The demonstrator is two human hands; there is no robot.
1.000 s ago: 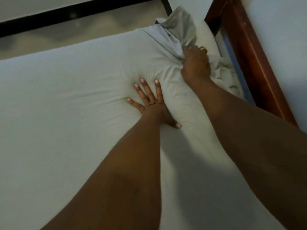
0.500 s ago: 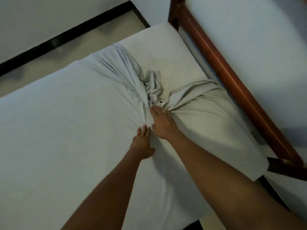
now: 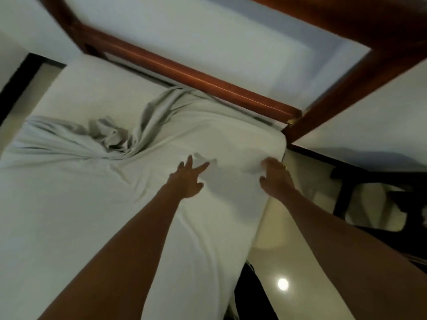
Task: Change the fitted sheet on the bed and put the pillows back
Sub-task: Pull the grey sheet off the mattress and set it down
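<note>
Head view shows two hands over one sheet (image 3: 92, 204): left hand (image 3: 188, 179) spread-fingered, right hand (image 3: 275, 176) at one mattress (image 3: 97, 88) corner, its grip too blurred to tell.

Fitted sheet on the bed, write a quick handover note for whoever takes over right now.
Left hand: open, fingers spread over the fitted sheet.
Right hand: at the covered corner of the bed; too blurred to tell if it grips.
Done: the sheet is off one far corner and bunched up, with bare mattress showing.
Left: strip the rest, fit a clean one, put back the pillows; none in view.
</note>
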